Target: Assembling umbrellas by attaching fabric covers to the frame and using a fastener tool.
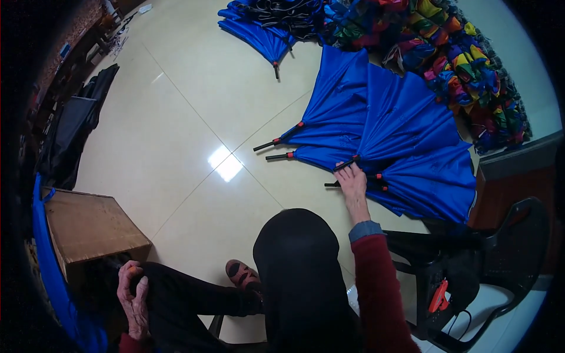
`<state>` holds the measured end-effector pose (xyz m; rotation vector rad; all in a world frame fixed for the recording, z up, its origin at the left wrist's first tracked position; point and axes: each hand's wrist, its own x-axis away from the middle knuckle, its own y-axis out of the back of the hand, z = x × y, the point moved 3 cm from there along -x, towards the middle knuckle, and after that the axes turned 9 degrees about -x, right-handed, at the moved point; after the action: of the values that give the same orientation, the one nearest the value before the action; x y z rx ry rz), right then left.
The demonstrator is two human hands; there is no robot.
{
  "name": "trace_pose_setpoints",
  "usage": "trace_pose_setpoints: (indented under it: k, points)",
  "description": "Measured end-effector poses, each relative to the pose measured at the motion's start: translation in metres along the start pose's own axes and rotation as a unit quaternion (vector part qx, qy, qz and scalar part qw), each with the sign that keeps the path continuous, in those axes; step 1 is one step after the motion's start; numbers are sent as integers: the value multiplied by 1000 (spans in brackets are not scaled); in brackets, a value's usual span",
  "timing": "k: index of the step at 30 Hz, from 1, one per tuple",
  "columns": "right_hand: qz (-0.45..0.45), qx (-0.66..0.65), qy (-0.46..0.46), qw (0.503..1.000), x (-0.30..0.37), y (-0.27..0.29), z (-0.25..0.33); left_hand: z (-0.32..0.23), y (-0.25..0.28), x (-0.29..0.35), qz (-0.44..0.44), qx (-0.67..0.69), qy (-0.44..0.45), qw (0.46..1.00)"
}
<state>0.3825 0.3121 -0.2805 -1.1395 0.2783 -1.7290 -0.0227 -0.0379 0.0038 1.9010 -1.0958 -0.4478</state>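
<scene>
Blue umbrellas point(376, 112) lie side by side on the floor at the right, their black handles pointing left and red collars below the cloth. My right hand point(353, 183) reaches out to one of them, fingers closed around its black handle point(347, 164). Another dark handle point(331, 185) sticks out just left of my wrist. My left hand point(134, 297) rests by my left knee with its fingers curled. A small orange spot shows among those fingers, too small to name.
A cardboard box point(94, 226) stands at the left, with blue cloth point(44, 265) along it and dark folded umbrellas point(79, 120) behind. Multicoloured bundles point(459, 70) line the far right. On a black plastic chair point(518, 235) lies a red tool point(438, 296). Another blue umbrella point(259, 41) lies farther off.
</scene>
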Motion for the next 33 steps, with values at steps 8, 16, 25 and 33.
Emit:
trace_pose_setpoints:
  k: [8,16,25,33]
  points:
    - [66,-98,-86,989,26,15,58,12,4,5,-34,27,-12,999]
    - [135,-87,-162,974,150,-49,106,22,18,23,-107,-15,-85,990]
    - [299,-6,-208,931,361,-193,37,11,17,40,-184,47,-155,969]
    - [319,121,-458,821,480,-171,-27,-97,-33,65,177,458,-107,865]
